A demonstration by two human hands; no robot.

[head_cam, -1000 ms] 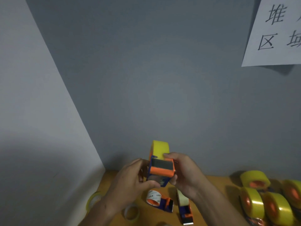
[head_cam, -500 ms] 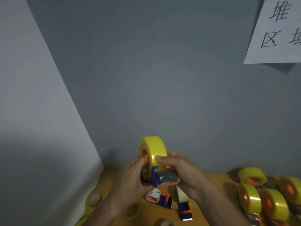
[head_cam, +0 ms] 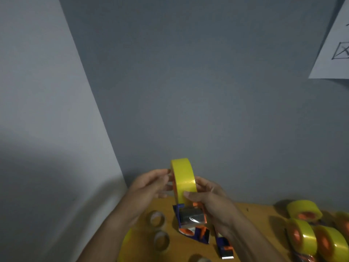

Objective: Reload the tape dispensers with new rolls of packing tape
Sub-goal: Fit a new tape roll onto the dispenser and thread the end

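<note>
**Loaded dispenser held above bench, both hands on it**

Bench: orange-brown wood, set in a corner where a grey wall meets a paler side wall. A white paper sign with black marks hangs at upper right, cut off by the frame.

Lying on the bench under the hands: two spare tape dispensers, one orange and blue, the other just right of it, partly hidden by the right forearm. Two spent cardboard cores at left (a third at the bottom edge is too cropped to be sure). A yellow roll edge shows at lower left. At right, three loaded yellow rolls with orange hubs; more beyond are cropped.

Held tape dispenser is raised above the bench, its yellow tape roll upright. Right hand grip: closed round roll and frame, thumb on the tape face. Left hand grip: fingers reach to the roll's left side; contact blurred, cannot tell.
</note>
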